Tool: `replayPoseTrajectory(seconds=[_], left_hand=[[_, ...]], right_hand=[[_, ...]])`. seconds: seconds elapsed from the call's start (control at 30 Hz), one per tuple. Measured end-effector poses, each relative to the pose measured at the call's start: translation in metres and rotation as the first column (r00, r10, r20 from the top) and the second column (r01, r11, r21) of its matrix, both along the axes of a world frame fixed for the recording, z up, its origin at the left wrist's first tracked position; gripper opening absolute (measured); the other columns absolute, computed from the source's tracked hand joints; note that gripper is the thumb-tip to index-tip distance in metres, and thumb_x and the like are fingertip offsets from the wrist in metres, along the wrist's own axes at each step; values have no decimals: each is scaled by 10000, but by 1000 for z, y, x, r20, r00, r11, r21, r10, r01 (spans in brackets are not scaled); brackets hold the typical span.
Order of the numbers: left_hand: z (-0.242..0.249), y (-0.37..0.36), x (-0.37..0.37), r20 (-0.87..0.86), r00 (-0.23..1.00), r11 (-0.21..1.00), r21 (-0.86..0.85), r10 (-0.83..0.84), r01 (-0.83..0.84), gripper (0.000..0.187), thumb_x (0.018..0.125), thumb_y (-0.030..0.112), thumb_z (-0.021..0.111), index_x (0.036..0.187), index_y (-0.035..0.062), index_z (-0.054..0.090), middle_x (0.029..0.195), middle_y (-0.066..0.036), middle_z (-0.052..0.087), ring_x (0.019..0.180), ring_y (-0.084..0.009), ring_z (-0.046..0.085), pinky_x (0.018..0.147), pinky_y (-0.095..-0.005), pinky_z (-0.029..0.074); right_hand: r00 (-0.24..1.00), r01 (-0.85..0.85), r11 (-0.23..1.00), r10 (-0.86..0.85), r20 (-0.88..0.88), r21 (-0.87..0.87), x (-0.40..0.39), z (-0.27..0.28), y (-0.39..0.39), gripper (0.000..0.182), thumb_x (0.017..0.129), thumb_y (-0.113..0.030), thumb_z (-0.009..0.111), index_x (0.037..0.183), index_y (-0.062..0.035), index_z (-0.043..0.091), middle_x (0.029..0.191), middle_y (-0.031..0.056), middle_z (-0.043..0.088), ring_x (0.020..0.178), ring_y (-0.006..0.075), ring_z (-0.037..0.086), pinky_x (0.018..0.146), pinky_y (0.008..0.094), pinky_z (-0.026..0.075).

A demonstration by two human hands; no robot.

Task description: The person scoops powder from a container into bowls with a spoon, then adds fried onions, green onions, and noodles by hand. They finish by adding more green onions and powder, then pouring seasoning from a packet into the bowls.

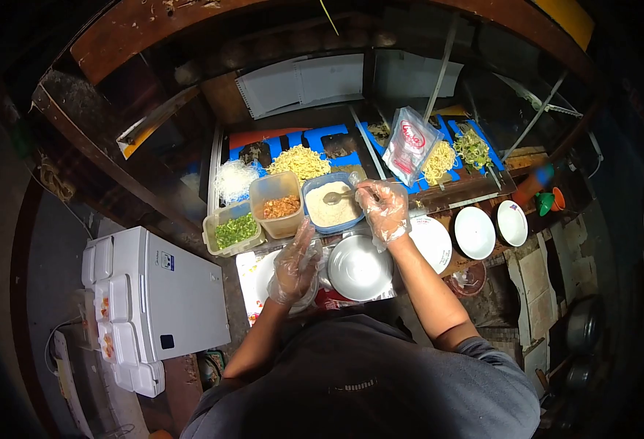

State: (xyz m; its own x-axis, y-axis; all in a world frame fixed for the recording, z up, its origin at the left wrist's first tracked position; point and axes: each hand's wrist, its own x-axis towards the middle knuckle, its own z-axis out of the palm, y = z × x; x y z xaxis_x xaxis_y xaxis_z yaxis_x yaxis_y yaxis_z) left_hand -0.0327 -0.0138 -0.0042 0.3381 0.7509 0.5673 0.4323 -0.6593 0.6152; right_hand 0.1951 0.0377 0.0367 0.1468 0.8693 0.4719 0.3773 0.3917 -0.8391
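Both of my hands wear thin transparent plastic gloves. My right hand [384, 210] grips a metal spoon [333, 197], whose bowl rests in white powder [328, 213] inside a blue tub [311, 183]. Below a plastic container [269, 188] of browned chopped pieces, my left hand [295, 268] is held with its fingers stretched out and nothing in it. A container of chopped greens [236, 231] stands to its left. Between my hands is a white bowl [360, 267], and a white plate [265, 272] lies partly behind my left hand.
Yellow noodles [299, 162], white vermicelli [235, 181] and leafy vegetables [472, 150] lie behind the tubs. A printed plastic bag [411, 146] lies near more noodles. White bowls [475, 233] line the right side. Foam boxes [126, 344] sit by a white freezer [183, 293] at left.
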Motion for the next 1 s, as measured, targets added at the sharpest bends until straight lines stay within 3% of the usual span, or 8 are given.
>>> replayPoseTrajectory(seconds=[0.13, 0.27, 0.37, 0.47, 0.57, 0.63, 0.87, 1.0], left_hand=[[-3, 2, -3, 36, 999, 998, -54, -34, 36, 487, 906, 114, 555, 1373, 7, 466, 1400, -262, 465, 1298, -401, 467, 1068, -425, 384], [-1, 2, -3, 45, 999, 995, -94, -29, 33, 486, 899, 96, 557, 1370, 16, 473, 1398, -259, 471, 1295, -397, 472, 1069, -420, 383], [-1, 2, -2, 79, 996, 998, -47, -30, 33, 496, 883, 70, 603, 1365, 41, 490, 1386, -229, 497, 1263, -373, 512, 1037, -405, 420], [-2, 4, -3, 79, 996, 997, -63, -32, 37, 494, 875, 53, 609, 1356, 31, 497, 1378, -227, 506, 1256, -371, 519, 1034, -398, 420], [-5, 4, -5, 108, 994, 992, -121, -23, 36, 482, 879, 58, 606, 1347, 14, 500, 1364, -229, 516, 1243, -372, 528, 1035, -403, 420], [-1, 4, -6, 73, 996, 997, -61, -42, 47, 481, 878, 67, 610, 1339, -13, 499, 1351, -232, 524, 1230, -372, 536, 1031, -410, 424], [-3, 6, -10, 20, 999, 999, -1, -43, 43, 483, 866, 50, 605, 1328, -35, 495, 1314, -238, 547, 1211, -375, 548, 1010, -416, 446], [-6, 12, -14, -120, 992, 964, 254, -49, 79, 350, 842, 25, 608, 1179, -64, 574, 1282, -276, 552, 1186, -401, 562, 977, -441, 476]], right_hand=[[991, 56, 998, -54, -121, 11, 0, -6, 8, 78, 852, -50, 695, 923, -23, 715, 815, 68, 697, 722, 128, 638, 678, 255, 499], [987, 147, 980, -154, 39, 131, 6, -12, 18, 83, 793, -89, 711, 864, -47, 724, 722, 110, 688, 650, 244, 635, 633, 343, 463], [988, 114, 992, -107, -111, 57, 6, -14, 20, 84, 792, -107, 704, 862, -65, 725, 730, 112, 686, 632, 272, 626, 632, 359, 455], [993, 116, 986, -114, -24, 117, 9, -27, 28, 75, 810, -97, 693, 858, -46, 720, 707, 117, 676, 609, 240, 618, 623, 335, 458], [994, 105, 994, -105, -29, -8, 7, -27, 26, 88, 820, -92, 689, 879, -32, 713, 707, 96, 673, 607, 177, 606, 621, 313, 458], [987, 76, 993, -88, -135, -92, 3, -18, 20, 89, 889, -48, 644, 961, -17, 685, 814, -19, 629, 721, 51, 531, 657, 207, 438], [958, 136, 979, -169, -232, -152, 8, -13, 22, 98, 865, -96, 666, 924, -22, 692, 792, 9, 641, 708, 76, 536, 657, 253, 451], [956, 143, 974, -182, -230, -176, 9, -11, 20, 103, 864, -89, 665, 943, -30, 694, 809, 8, 641, 728, 64, 531, 663, 243, 448]])
